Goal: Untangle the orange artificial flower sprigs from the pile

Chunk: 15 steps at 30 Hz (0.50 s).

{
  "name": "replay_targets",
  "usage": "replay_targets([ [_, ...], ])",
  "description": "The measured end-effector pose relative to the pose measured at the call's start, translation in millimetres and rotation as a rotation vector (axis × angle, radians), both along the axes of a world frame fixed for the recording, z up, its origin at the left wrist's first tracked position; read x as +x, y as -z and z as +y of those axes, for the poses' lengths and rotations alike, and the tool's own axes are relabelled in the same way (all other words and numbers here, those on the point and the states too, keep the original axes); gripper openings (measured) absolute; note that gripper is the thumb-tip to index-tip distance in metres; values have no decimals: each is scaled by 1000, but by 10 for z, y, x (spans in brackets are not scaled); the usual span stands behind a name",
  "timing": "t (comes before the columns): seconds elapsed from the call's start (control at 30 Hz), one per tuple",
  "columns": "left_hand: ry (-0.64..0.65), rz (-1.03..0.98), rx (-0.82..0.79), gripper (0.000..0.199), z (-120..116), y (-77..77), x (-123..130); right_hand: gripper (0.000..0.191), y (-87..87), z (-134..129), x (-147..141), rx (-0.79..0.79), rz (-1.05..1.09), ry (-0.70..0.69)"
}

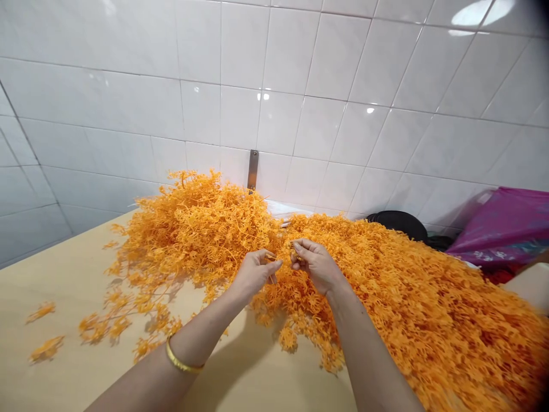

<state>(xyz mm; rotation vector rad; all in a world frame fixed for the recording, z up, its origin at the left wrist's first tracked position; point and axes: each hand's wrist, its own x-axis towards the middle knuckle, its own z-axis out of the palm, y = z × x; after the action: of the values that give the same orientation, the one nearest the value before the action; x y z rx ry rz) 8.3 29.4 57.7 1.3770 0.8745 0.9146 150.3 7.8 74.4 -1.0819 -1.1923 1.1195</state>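
White tile wall point(240, 109) behind heaped orange sprays point(386, 297): my left hand point(255, 273) and right hand point(315, 264) pinch narrowly on small sprigs point(270, 257); fine pinches suit tangled strands.

A workroom: white tiles point(274, 74), orange flowers point(386, 286) heaped on a table point(72, 286).

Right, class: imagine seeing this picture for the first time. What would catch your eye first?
First comes the huge heap of bright orange, thread-like sprigs sprawling across the pale tan tabletop. At its near edge, the person's left hand, with a shiny gold bangle on the wrist, and right hand pinch sprigs. At far right, magenta plastic stands out against glossy white wall tiles.
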Motion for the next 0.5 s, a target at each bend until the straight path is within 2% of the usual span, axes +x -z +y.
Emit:
replay_targets([
  [0.07, -10, -39, -39, 16, 3, 7, 13, 26, 1, -9, 6, -8, 42, -68],
  [0.2, 12, -192, -260, 20, 21, 7, 19, 33, 11, -5, 20, -18, 101, -118],
  [0.37, 100, -263, -314, 20, 36, 11, 2, 28, 31, 41, 16, 0, 129, 7],
  [0.5, 65, -211, -284, 21, 15, 26, 16, 26, 66, 70, 0, 122, -32, 141],
])
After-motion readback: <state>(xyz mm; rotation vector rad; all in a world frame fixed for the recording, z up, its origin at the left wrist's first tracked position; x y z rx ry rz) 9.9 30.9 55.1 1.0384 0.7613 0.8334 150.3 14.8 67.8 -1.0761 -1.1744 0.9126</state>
